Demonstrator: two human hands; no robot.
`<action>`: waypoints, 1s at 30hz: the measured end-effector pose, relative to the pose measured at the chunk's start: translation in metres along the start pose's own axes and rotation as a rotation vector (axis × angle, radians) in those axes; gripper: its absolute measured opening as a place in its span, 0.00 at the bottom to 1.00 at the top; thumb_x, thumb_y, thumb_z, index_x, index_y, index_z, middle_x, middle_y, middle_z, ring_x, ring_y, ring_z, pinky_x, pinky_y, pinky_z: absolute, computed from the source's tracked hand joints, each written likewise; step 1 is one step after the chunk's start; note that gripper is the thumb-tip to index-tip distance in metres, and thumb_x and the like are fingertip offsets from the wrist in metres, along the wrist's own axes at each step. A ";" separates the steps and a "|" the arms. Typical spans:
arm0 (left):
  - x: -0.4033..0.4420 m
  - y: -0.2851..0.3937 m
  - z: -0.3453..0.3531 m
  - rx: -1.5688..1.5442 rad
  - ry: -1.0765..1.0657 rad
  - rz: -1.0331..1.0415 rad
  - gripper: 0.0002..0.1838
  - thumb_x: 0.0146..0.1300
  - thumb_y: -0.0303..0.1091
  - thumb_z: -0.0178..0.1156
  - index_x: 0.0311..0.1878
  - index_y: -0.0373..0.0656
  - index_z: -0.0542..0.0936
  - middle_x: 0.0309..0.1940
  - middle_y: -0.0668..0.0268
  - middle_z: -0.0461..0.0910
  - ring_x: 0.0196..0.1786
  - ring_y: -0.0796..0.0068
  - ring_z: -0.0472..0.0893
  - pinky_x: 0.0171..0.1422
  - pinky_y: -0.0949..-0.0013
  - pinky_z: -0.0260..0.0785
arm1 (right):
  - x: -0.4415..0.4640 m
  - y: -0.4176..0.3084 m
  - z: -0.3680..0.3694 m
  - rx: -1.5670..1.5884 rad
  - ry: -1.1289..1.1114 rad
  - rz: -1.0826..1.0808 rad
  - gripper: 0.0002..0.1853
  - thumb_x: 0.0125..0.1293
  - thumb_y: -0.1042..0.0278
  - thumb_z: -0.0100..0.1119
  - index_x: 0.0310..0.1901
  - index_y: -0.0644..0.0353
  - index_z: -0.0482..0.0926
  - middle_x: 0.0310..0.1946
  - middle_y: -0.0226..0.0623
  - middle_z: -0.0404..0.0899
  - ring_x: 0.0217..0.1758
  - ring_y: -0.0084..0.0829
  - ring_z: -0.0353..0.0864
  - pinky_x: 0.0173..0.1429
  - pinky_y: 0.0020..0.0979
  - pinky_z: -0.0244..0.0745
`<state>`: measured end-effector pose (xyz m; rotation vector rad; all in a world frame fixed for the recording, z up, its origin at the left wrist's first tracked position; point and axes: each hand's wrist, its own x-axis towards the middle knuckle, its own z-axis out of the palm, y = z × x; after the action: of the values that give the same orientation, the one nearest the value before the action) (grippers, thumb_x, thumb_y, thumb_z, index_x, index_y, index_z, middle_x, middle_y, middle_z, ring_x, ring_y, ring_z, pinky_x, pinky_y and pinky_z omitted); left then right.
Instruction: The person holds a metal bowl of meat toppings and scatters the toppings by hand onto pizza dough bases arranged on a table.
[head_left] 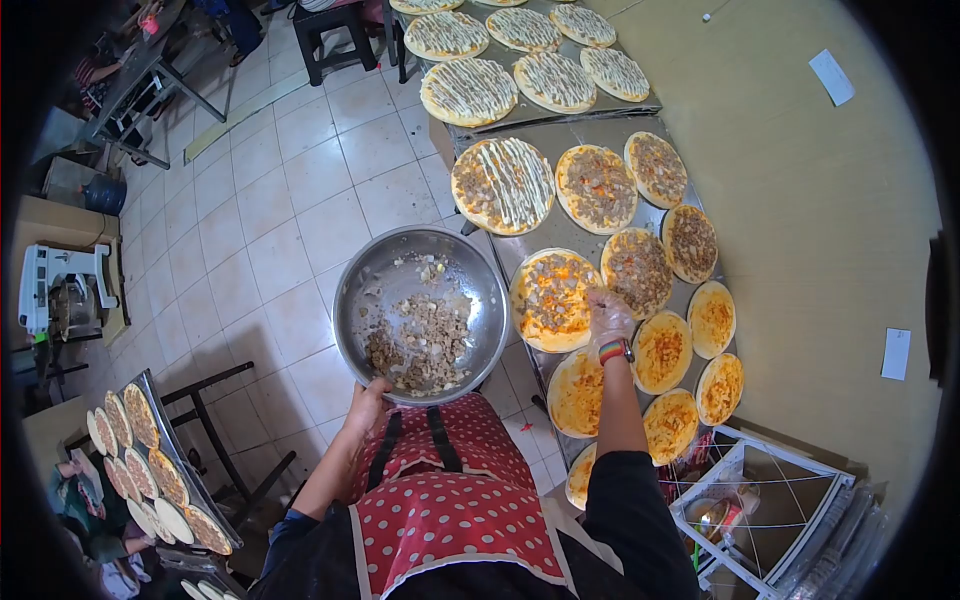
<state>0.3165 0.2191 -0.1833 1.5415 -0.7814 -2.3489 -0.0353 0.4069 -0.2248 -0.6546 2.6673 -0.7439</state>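
My left hand (371, 407) is closed on the near rim of a large steel mixing bowl (345, 335), held in front of my apron. Chopped meat topping (432, 330) lies in the bowl, mostly at its near side. In a clear plastic glove, my right hand (610, 322) is over the right edge of a pizza base (545, 312) partly covered with orange sauce and meat bits. Its fingers look bunched together; what they hold, if anything, is hidden. Just beyond is a meat-topped pizza (638, 270); a sauce-only base (662, 352) lies nearer me.
The metal table (560, 232) bears several pizzas, the far ones striped with white sauce (470, 92). A wall (800, 250) borders it at right. A white wire rack (755, 500) stands near right. At left are a tray of pizzas (150, 460), a scale (70, 290) and other people.
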 end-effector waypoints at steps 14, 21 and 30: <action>0.009 -0.003 0.008 -0.010 0.012 0.004 0.17 0.45 0.25 0.44 0.42 0.32 0.62 0.30 0.59 0.69 0.29 0.69 0.72 0.30 0.66 0.69 | -0.026 -0.028 0.003 -0.085 -0.039 -0.162 0.07 0.49 0.73 0.48 0.31 0.54 0.75 0.31 0.36 0.75 0.32 0.33 0.73 0.39 0.31 0.68; 0.011 0.000 0.012 0.016 0.039 -0.036 0.18 0.46 0.24 0.43 0.44 0.32 0.60 0.32 0.57 0.69 0.30 0.67 0.72 0.31 0.65 0.68 | 0.072 0.009 0.000 -0.052 0.091 0.005 0.07 0.47 0.75 0.53 0.30 0.60 0.75 0.30 0.37 0.75 0.30 0.26 0.73 0.36 0.24 0.68; 0.012 -0.005 0.014 -0.021 0.049 0.003 0.21 0.46 0.23 0.42 0.48 0.32 0.58 0.37 0.56 0.68 0.35 0.65 0.72 0.34 0.63 0.69 | 0.133 -0.013 0.013 -0.996 -0.271 -0.273 0.11 0.50 0.67 0.46 0.34 0.59 0.75 0.35 0.41 0.74 0.40 0.35 0.74 0.42 0.30 0.70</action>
<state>0.2994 0.2222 -0.1910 1.5815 -0.7453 -2.3010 -0.1394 0.3253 -0.2491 -1.2383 2.5702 0.6709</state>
